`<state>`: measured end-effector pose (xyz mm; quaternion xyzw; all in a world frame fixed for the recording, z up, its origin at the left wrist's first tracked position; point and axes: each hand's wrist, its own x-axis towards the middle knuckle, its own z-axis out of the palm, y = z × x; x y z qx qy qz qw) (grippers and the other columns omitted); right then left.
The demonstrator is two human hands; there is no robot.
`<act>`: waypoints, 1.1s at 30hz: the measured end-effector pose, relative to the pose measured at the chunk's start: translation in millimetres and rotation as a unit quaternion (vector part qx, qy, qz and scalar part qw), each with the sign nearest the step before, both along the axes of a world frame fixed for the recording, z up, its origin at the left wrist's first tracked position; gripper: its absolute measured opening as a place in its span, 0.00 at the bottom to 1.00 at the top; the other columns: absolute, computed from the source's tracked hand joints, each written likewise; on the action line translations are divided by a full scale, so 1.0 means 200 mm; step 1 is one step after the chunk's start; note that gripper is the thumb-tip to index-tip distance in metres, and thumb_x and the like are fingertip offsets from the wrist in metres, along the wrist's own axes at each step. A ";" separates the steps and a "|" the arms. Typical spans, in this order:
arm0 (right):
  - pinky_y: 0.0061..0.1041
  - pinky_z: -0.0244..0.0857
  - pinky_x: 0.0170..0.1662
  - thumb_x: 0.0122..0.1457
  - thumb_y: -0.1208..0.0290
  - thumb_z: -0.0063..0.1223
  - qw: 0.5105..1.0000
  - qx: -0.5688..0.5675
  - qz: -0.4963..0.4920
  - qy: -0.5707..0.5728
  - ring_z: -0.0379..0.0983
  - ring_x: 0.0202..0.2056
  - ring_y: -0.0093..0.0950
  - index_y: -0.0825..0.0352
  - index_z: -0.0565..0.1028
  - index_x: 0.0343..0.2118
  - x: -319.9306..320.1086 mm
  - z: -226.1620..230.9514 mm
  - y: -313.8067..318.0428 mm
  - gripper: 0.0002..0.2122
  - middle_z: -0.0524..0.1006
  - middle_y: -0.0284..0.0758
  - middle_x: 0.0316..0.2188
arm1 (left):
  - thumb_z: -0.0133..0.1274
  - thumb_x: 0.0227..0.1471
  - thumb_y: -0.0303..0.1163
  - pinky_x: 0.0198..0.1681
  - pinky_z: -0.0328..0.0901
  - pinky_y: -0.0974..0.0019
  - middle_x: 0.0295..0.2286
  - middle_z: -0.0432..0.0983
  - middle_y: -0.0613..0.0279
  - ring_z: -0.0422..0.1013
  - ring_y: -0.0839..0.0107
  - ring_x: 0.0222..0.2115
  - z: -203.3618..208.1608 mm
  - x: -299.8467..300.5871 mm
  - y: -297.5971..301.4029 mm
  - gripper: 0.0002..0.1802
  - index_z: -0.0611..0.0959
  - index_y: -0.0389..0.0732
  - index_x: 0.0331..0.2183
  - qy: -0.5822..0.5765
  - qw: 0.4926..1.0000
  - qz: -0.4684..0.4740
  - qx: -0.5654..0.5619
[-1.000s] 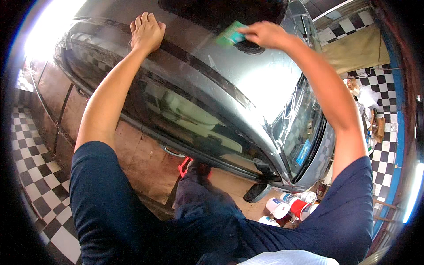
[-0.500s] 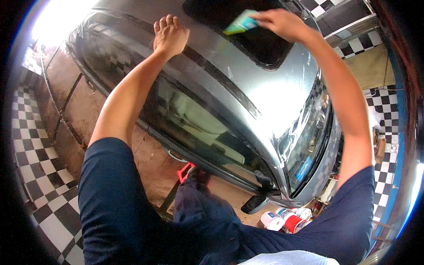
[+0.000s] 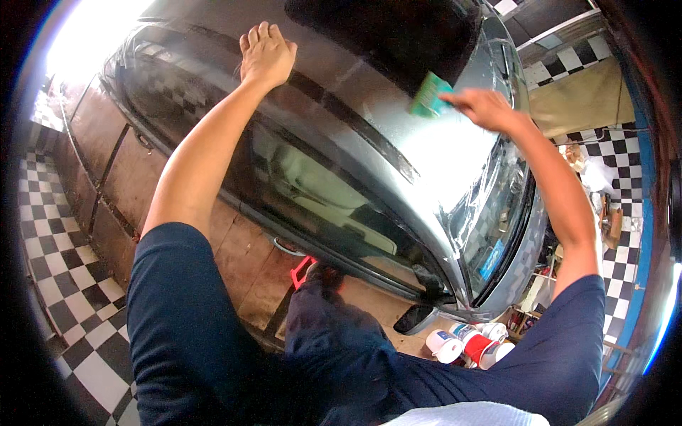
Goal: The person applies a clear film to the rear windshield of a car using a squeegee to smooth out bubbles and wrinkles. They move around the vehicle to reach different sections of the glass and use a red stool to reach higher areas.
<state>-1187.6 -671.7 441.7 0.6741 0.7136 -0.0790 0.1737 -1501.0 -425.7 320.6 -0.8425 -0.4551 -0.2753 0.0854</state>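
Note:
My right hand (image 3: 486, 108) grips a flat green squeegee (image 3: 426, 97) over the front part of a silver-grey car roof (image 3: 355, 99), near a bright light reflection. The squeegee is somewhat blurred, and I cannot tell whether its edge touches the surface. Clear, wrinkled film (image 3: 474, 200) shows along the roof's front corner and the windshield. On the side of the roof nearer me, my left hand (image 3: 266, 58) lies with its fingers stretched out and holds nothing. Beyond both hands is the dark sunroof panel (image 3: 391, 35).
Below the roof edge are the car's side windows (image 3: 320, 192) and a side mirror (image 3: 415, 319). Several paint-style buckets (image 3: 445, 346) stand on the floor by the front wheel area. A red stand (image 3: 302, 272) is by my leg. Checkered tiles (image 3: 92, 362) cover floor and walls.
My right hand has moved the squeegee right and toward me, from beside the sunroof to the roof's front part. My left hand has shifted slightly left.

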 end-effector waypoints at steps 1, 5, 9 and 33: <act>0.34 0.63 0.39 0.57 0.64 0.41 0.999 -0.025 -0.044 -0.012 0.70 0.36 0.38 0.42 0.66 0.51 0.06 0.01 -0.14 0.17 0.73 0.39 0.32 | 0.36 0.52 0.40 0.55 0.45 0.51 0.48 0.58 0.48 0.53 0.55 0.52 0.02 0.01 -0.01 0.24 0.66 0.30 0.44 0.011 1.000 0.005 -0.014; 0.34 0.63 0.41 0.56 0.62 0.43 0.976 -0.138 -0.135 -0.103 0.70 0.38 0.40 0.40 0.69 0.48 0.20 0.10 -0.44 0.15 0.74 0.40 0.34 | 0.34 0.52 0.40 0.57 0.44 0.51 0.51 0.56 0.46 0.51 0.54 0.54 0.06 0.02 -0.03 0.26 0.64 0.29 0.47 0.056 0.996 0.018 -0.063; 0.32 0.64 0.43 0.57 0.58 0.41 0.986 0.013 -0.162 -0.028 0.71 0.39 0.37 0.40 0.67 0.50 0.28 0.16 -0.27 0.16 0.75 0.38 0.38 | 0.36 0.52 0.40 0.56 0.45 0.52 0.50 0.57 0.47 0.52 0.55 0.53 0.00 0.01 0.02 0.26 0.65 0.30 0.46 0.038 0.999 0.015 -0.019; 0.35 0.63 0.47 0.57 0.59 0.39 0.987 0.118 -0.104 -0.042 0.70 0.43 0.35 0.48 0.69 0.49 -0.03 0.05 0.16 0.16 0.74 0.37 0.41 | 0.38 0.51 0.41 0.56 0.45 0.53 0.51 0.58 0.47 0.52 0.54 0.54 0.00 0.03 0.04 0.28 0.65 0.32 0.48 0.052 0.998 0.017 -0.016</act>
